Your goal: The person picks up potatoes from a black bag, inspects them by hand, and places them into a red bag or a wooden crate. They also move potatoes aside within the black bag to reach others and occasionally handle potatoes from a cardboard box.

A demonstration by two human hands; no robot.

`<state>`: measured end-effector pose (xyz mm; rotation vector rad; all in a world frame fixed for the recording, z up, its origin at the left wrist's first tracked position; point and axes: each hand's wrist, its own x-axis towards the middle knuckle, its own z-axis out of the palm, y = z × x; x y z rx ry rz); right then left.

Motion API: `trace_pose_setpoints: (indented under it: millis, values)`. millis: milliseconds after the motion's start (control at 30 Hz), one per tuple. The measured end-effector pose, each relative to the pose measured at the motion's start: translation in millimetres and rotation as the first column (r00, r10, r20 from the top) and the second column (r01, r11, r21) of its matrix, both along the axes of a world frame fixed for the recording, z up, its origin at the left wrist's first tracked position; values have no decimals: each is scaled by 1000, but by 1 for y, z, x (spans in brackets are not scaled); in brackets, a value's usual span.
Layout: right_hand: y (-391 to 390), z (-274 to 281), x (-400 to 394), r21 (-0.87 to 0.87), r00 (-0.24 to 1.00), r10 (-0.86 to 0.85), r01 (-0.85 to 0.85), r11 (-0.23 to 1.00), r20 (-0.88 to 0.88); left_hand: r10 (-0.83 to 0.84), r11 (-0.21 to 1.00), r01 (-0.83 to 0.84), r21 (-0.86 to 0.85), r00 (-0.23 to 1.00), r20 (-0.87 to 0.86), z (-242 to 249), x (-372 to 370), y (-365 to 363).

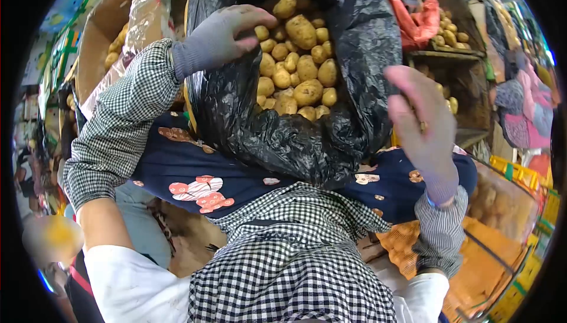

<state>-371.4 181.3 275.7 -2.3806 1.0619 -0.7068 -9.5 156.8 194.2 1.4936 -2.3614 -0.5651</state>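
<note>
Potatoes [307,69] of mixed sizes fill a black plastic bag [369,39], which stands between my knees with its edge folded outward. My left hand [227,35], in a grey knit glove, is over the bag's left edge. Its fingers point toward the potatoes, thumb apart, and nothing shows in them. On the right, my right hand [422,122], in a similar glove with pinkish fingers, is just outside the bag's right edge. Its fingers are spread and slightly bent, with the palm turned toward the bag.
A cardboard box [100,33] with potatoes stands at the left. At the upper right are a red plastic bag [413,25] and wooden crates [458,78] holding potatoes. An orange mesh sack [484,258] lies at the lower right, near yellow crates [512,172].
</note>
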Motion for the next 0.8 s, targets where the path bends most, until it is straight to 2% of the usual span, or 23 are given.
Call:
trace_pose_setpoints:
  millis: [67, 100, 133, 200, 267, 300, 333, 367, 400, 467, 533, 567, 600, 633, 667, 700, 767, 800]
  values:
    - [-22, -35, 10, -57, 938, 322, -331, 942, -130, -189, 946, 259, -197, 930, 316, -9, -1, 5]
    - [-27, -46, 9, 13, 900, 389, -394, 919, -198, -234, 958, 279, -67, 893, 385, -8, 4, 14]
    - [-30, -57, 7, 88, 850, 459, -453, 887, -258, -193, 973, 230, -28, 872, 449, -6, 14, 23]
    - [-30, -74, -13, 191, 871, 421, -382, 904, -253, -123, 991, 126, 35, 804, 581, 12, 30, 38]
    - [-24, -70, -27, 319, 886, 348, -249, 915, -307, 142, 969, -235, 80, 789, 598, 49, 20, 53]
    - [-26, -66, -31, 320, 885, 343, -242, 916, -315, 162, 925, -339, 169, 757, 632, 62, 26, 49]
    - [-27, -58, -32, 403, 878, 339, -190, 895, -338, 173, 859, -442, 258, 725, 667, 75, 32, 47]
    - [-27, -48, -31, 479, 869, 335, -134, 867, -363, 190, 861, -462, 213, 680, 708, 85, 36, 42]
    - [-27, -45, -31, 543, 861, 326, -70, 837, -392, 190, 921, -364, 142, 735, 651, 88, 28, 32]
    - [-27, -48, -35, 533, 895, 278, -56, 844, -348, 155, 986, -162, -33, 839, 521, 83, -9, 3]
    - [-29, -46, -37, 536, 912, 217, 4, 844, -348, 70, 972, -124, 198, 964, 256, 53, -60, -28]
    - [-30, -46, -38, 519, 924, 187, 14, 854, -333, 33, 972, -84, 220, 973, 229, 21, -81, -36]
    - [-31, -47, -39, 500, 936, 157, 24, 866, -316, -19, 870, -134, 475, 952, 304, -2, -109, -53]
    - [-32, -47, -40, 479, 947, 126, 33, 877, -296, -141, 780, -179, 599, 883, 449, -29, -136, -67]
    - [-33, -48, -40, 469, 957, 102, 39, 882, -272, -170, 583, -259, 770, 887, 428, -61, -153, -77]
    - [-34, -48, -40, 457, 966, 74, 48, 888, -246, -221, 580, -167, 797, 909, 352, -114, -160, -75]
    - [-39, -49, -43, 421, 975, 38, 59, 905, -219, -272, 577, -53, 815, 928, 253, -173, -175, -65]
    - [-40, -49, -44, 400, 976, 32, 59, 915, -217, -424, 700, 136, 701, 869, 255, -271, -172, -58]
